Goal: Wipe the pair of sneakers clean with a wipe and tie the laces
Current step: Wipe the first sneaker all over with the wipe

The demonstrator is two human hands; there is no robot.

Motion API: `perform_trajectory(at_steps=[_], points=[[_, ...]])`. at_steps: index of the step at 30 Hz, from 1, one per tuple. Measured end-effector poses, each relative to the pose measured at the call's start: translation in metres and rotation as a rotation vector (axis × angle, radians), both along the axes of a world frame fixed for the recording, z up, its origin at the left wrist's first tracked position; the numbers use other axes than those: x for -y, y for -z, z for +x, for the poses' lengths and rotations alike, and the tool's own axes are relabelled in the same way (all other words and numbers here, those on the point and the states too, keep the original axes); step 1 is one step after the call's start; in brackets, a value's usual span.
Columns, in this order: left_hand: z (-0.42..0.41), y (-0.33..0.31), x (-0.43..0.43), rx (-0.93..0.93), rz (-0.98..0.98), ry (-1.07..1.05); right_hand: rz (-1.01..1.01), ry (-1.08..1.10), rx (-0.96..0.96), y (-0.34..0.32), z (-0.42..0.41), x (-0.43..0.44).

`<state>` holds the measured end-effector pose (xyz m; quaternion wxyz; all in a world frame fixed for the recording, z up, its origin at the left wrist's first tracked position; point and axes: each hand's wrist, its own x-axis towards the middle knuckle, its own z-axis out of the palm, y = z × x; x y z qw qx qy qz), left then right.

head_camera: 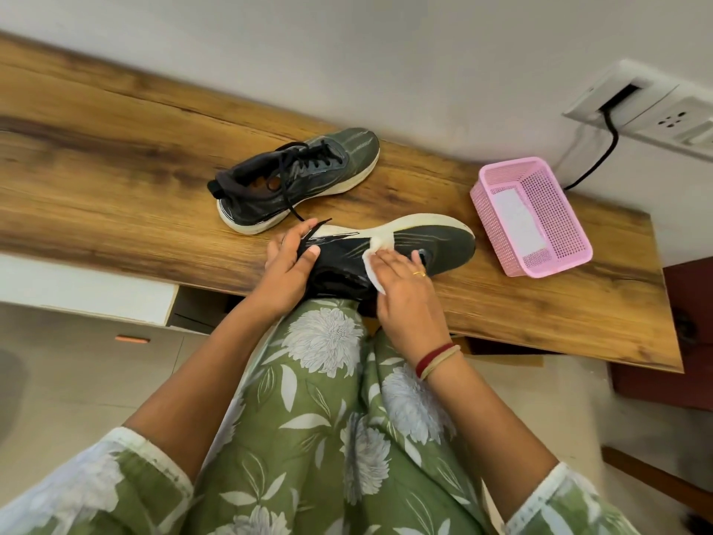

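Two dark green sneakers with white soles are on the wooden table [115, 179]. The near sneaker [443, 241] lies on its side at the table's front edge, sole facing away from me. My left hand [287, 268] grips its heel end, with the black lace ends [312, 229] sticking up past the fingers. My right hand [405, 291] presses a white wipe [372, 260] flat against the sneaker's side. The far sneaker [297, 179] stands upright behind it, toe toward the wall, laces loose and trailing.
A pink mesh basket [555, 195] with a white sheet inside stands at the table's right end. A wall socket plate [648, 106] with a black cable hangs above it. White drawers [85, 287] sit under the table at left.
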<state>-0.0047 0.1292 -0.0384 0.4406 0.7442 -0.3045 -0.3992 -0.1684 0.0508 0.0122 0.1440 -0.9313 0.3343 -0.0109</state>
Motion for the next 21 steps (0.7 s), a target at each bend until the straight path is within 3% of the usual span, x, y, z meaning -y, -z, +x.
perform_trajectory(at_steps=[5,9,12,15,17,19,21], points=[[-0.002,-0.001,-0.004,0.025,-0.038,0.032,0.092,-0.07,0.082,0.0,0.003,-0.01],[-0.001,-0.001,0.0,-0.012,0.011,-0.013,0.051,0.021,0.011,0.0,0.004,-0.003],[-0.001,-0.001,-0.003,0.043,-0.006,0.029,0.211,-0.017,0.085,0.0,0.009,-0.028],[-0.003,-0.005,-0.004,0.042,-0.005,0.023,0.42,-0.039,0.277,-0.008,0.004,-0.033],[-0.005,-0.008,-0.004,0.142,0.043,0.011,0.571,0.202,0.508,-0.017,-0.003,-0.027],[-0.009,-0.012,-0.007,0.418,0.113,0.07,0.677,0.533,0.787,-0.029,-0.006,-0.015],[-0.009,-0.015,-0.008,0.673,0.124,0.16,0.673,0.773,0.946,-0.037,-0.008,0.002]])
